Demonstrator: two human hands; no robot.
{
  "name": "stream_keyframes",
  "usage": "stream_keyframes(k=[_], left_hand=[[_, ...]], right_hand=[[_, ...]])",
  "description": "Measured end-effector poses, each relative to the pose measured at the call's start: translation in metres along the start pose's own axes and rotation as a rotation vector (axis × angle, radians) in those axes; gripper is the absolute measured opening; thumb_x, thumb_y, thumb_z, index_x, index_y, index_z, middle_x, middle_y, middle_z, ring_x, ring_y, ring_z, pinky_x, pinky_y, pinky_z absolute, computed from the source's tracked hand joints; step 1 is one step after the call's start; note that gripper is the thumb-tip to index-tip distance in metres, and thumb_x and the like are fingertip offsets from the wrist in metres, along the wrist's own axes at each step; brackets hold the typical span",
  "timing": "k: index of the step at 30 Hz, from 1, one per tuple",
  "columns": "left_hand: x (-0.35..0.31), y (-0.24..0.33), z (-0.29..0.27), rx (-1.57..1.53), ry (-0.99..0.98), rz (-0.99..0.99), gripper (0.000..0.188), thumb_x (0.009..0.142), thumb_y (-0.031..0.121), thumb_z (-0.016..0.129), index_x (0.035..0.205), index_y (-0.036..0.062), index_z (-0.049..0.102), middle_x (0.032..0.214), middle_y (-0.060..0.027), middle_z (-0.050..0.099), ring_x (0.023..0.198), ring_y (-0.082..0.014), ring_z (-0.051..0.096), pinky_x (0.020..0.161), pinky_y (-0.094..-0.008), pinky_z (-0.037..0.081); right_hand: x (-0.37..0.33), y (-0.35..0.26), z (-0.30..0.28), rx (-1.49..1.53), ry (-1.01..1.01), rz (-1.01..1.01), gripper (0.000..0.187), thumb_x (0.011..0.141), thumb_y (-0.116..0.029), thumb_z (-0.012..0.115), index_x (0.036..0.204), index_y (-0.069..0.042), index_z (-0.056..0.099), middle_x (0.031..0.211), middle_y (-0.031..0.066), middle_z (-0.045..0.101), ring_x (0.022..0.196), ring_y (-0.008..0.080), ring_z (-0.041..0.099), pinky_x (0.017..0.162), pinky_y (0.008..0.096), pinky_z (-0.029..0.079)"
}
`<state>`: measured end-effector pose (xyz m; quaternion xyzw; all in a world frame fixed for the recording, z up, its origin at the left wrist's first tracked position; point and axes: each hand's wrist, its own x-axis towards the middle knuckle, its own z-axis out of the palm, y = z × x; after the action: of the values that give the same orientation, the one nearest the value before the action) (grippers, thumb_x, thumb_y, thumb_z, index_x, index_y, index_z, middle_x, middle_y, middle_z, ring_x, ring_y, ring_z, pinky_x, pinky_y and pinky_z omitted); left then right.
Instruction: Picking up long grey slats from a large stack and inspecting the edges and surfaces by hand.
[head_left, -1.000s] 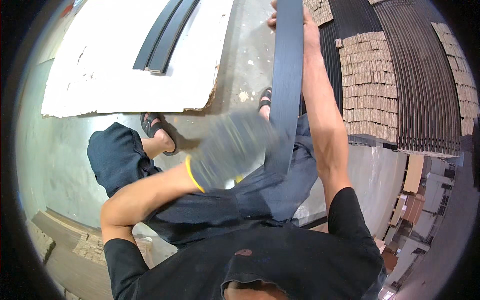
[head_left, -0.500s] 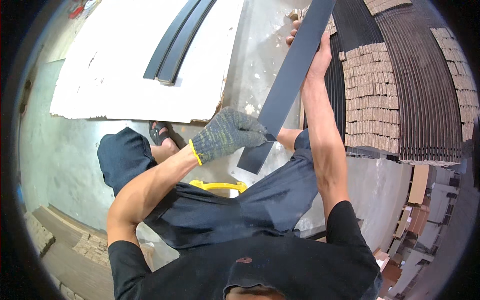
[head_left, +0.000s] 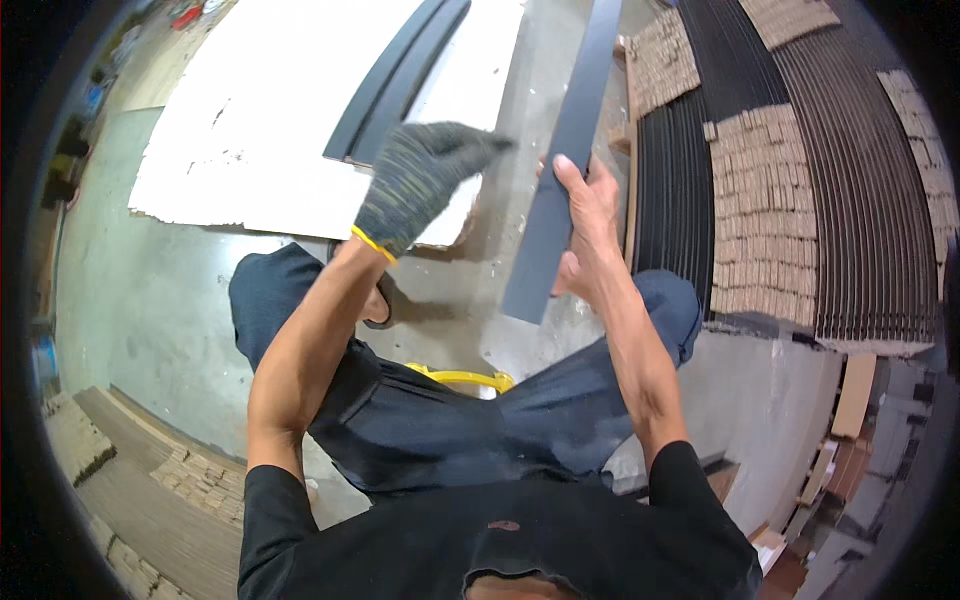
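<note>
Your knit-gloved left hand [head_left: 415, 180] had swung off the long, smooth, dark-grey plank [head_left: 543, 235], fingertips bunched, contents unclear; your bare right hand [head_left: 594, 205] gripped it beyond the white flat board's [head_left: 250, 130] right edge. It seemed stiff, lightish, best held by long edges.

Shows bright light overall. Washes out white board [head_left: 250, 130] to near-blank glare; drops soft shadow on grey floor [head_left: 150, 300]. Blurs gloved left hand [head_left: 422, 172] slightly. Curves straight lines, blackens toward rim.
</note>
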<state>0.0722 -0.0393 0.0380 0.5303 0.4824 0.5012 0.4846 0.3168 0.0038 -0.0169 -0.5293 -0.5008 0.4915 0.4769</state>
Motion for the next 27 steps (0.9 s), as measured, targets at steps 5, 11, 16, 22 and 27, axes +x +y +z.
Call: stream_keyframes(k=[5, 11, 16, 22, 27], left_hand=[[0.027, 0.018, -0.083, -0.531, 0.47, 0.076, 0.023, 0.093, 0.008, 0.074, 0.111, -0.0064, 0.074, 0.101, -0.0166, 0.076, 0.084, -0.0237, 0.074, 0.082, -0.0336, 0.063], [0.025, -0.005, -0.136, -0.565, 0.592, 0.009, 0.036, 0.096, 0.01, 0.072, 0.124, -0.0108, 0.065, 0.115, -0.0215, 0.073, 0.101, -0.0323, 0.073, 0.091, -0.0427, 0.063], [0.021, -0.01, -0.142, -0.602, 0.606, -0.037, 0.03, 0.096, 0.01, 0.07, 0.119, -0.0098, 0.069, 0.108, -0.0196, 0.074, 0.092, -0.0272, 0.074, 0.085, -0.0376, 0.062], [0.013, -0.015, -0.165, -0.604, 0.655, -0.088, 0.028, 0.097, 0.009, 0.07, 0.117, -0.0091, 0.07, 0.106, -0.0175, 0.076, 0.087, -0.0243, 0.075, 0.082, -0.0369, 0.062], [0.017, -0.013, -0.183, -0.523, 0.662, -0.186, 0.028, 0.097, 0.01, 0.07, 0.117, -0.0084, 0.07, 0.107, -0.0174, 0.076, 0.088, -0.0238, 0.075, 0.082, -0.0365, 0.062]], right_hand=[[0.012, 0.037, 0.021, 0.038, -0.054, 0.067, 0.036, 0.095, -0.025, 0.075, 0.116, 0.004, 0.067, 0.094, 0.0112, 0.073, 0.078, 0.0173, 0.069, 0.07, 0.0307, 0.059], [0.053, 0.07, 0.101, 0.105, -0.11, 0.191, 0.046, 0.095, -0.021, 0.074, 0.126, 0.01, 0.061, 0.111, 0.0153, 0.072, 0.094, 0.0199, 0.068, 0.085, 0.0325, 0.056], [0.112, 0.1, 0.17, 0.126, -0.1, 0.079, 0.042, 0.096, -0.017, 0.073, 0.127, 0.009, 0.061, 0.111, 0.0152, 0.072, 0.093, 0.0207, 0.069, 0.085, 0.0334, 0.056], [0.182, 0.145, 0.242, 0.087, -0.135, 0.075, 0.037, 0.096, -0.016, 0.07, 0.122, 0.01, 0.063, 0.106, 0.0147, 0.072, 0.094, 0.0197, 0.067, 0.086, 0.0334, 0.053], [0.214, 0.177, 0.28, -0.029, -0.096, 0.071, 0.034, 0.096, -0.017, 0.068, 0.116, 0.01, 0.064, 0.1, 0.0142, 0.071, 0.091, 0.0199, 0.063, 0.084, 0.0342, 0.051]])
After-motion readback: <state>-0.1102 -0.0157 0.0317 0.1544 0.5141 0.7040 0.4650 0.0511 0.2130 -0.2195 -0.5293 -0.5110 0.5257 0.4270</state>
